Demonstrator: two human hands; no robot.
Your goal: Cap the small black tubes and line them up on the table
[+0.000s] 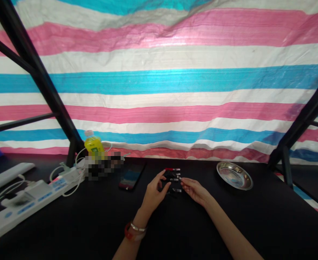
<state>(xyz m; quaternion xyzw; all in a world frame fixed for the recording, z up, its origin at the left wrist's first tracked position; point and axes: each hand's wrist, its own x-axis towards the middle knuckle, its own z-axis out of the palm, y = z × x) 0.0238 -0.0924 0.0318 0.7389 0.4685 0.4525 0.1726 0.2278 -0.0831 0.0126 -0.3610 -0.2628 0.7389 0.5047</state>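
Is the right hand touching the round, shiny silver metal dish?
Apart. The head view shows a strip of black tabletop between the right hand and the round, shiny silver metal dish.

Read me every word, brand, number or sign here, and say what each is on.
None reads clearly.
Yellow plastic bottle with pale cap: green label marking, too blurred to read.
Flat black rectangular phone: small white mark near its lower edge, too small to identify.
Slim red stick with shiny end and slim black sticks with shiny ends: no legible lettering.
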